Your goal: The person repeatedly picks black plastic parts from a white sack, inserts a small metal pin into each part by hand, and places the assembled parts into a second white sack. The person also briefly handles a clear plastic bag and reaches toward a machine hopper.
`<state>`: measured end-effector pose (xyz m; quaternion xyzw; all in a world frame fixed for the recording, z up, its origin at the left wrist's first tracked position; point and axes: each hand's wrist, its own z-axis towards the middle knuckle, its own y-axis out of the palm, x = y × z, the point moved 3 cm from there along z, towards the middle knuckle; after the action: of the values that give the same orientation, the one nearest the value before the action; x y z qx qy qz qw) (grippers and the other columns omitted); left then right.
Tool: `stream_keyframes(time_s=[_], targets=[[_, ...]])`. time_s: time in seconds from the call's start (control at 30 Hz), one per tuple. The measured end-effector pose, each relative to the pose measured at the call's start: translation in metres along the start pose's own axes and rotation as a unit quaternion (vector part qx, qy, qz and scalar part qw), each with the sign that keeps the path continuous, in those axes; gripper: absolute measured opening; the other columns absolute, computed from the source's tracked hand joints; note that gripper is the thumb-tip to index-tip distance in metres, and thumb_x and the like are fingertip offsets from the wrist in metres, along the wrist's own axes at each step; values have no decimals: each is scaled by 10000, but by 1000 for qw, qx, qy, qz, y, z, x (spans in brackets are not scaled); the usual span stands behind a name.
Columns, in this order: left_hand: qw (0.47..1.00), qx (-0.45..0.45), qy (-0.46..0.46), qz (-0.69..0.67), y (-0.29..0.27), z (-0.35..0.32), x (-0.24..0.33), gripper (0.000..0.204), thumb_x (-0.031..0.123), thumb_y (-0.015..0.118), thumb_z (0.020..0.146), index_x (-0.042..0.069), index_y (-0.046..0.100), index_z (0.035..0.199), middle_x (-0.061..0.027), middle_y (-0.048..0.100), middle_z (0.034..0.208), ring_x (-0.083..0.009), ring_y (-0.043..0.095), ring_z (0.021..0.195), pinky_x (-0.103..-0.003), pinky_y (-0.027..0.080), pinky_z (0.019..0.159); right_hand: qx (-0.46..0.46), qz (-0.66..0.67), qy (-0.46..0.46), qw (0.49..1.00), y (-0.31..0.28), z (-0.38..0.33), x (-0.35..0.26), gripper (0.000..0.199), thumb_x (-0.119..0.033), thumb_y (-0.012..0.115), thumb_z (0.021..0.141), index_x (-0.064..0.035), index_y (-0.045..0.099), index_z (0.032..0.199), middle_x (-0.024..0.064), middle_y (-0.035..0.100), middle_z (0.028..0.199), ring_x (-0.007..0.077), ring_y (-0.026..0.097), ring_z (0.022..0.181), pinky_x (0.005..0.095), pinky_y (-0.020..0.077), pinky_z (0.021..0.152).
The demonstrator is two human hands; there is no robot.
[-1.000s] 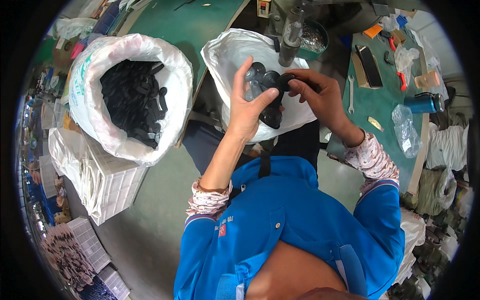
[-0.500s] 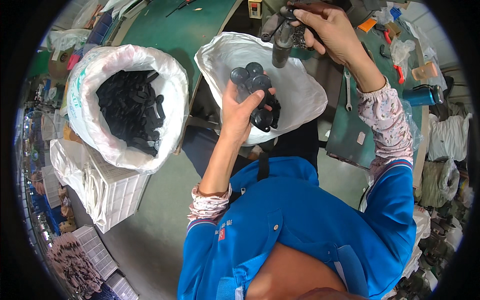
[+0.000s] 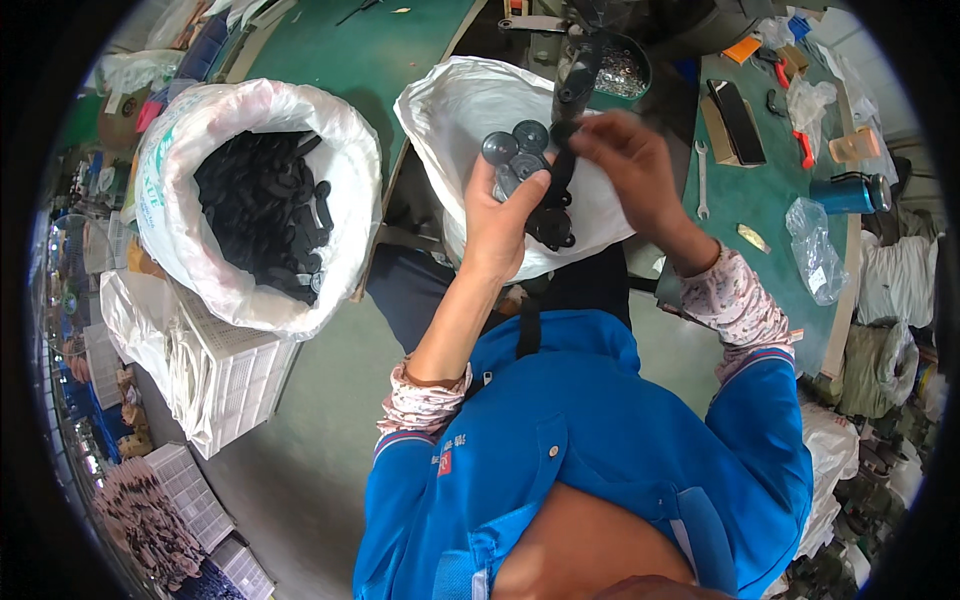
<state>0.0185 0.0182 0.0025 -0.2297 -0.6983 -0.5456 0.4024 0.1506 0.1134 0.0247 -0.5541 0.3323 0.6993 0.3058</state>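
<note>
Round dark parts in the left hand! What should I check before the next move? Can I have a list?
1. Left hand holding the round dark parts: ok.
2. Right hand gripping something firmly: cannot tell, it's blurred.
3. White bag by the left hand, mouth open: ok.
4. Wrench lying away from both hands on the green table: ok.

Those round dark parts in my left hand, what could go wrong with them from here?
Several round dark parts are bunched in your left hand over the open white bag, so one could slip and drop in. Your right hand appears close to the dark cylinder, so its knuckles might bump it; depth is hard to judge.
</note>
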Motion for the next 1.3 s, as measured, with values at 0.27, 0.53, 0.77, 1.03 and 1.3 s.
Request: stream_keyframes(time_s=[0.27,0.53,0.77,1.03,1.3], targets=[[994,-37,0,98,1,-6,2,304,-42,548,844,-13,465,1135,-116,615,1016,-196,667,863,-283,546,734,-65,-158,19,985,9,-3,-27,286,-109,484,975,-81,534,1255,26,586,834,69,559,696,197,479,562],[999,-29,-38,14,1,-9,4,403,-11,560,833,-19,463,1224,-126,595,1023,-187,623,936,-296,551,652,-32,-155,-27,987,-9,4,-41,332,-16,592,898,-85,614,1222,-13,567,803,56,570,731,205,465,552],[995,-20,-80,-57,-5,-7,2,438,-8,582,826,42,513,1255,-61,583,912,-152,618,883,-322,583,668,69,-74,-9,995,-6,69,-113,222,-144,521,946,30,621,850,60,596,559,95,477,372,222,364,362],[991,-6,-101,-83,-7,-7,2,289,70,601,879,44,529,1158,-122,600,1111,-226,636,965,-402,610,696,-31,-135,78,987,-27,68,-70,405,-191,576,929,-5,518,1285,59,650,859,72,553,582,204,425,477],[994,-55,-90,-24,3,-10,-10,189,47,609,883,38,525,1052,-138,619,1058,-245,651,929,-370,603,645,-76,-66,144,985,-9,-2,-10,331,-304,607,904,-11,659,1049,81,639,1033,184,610,976,322,468,841]])
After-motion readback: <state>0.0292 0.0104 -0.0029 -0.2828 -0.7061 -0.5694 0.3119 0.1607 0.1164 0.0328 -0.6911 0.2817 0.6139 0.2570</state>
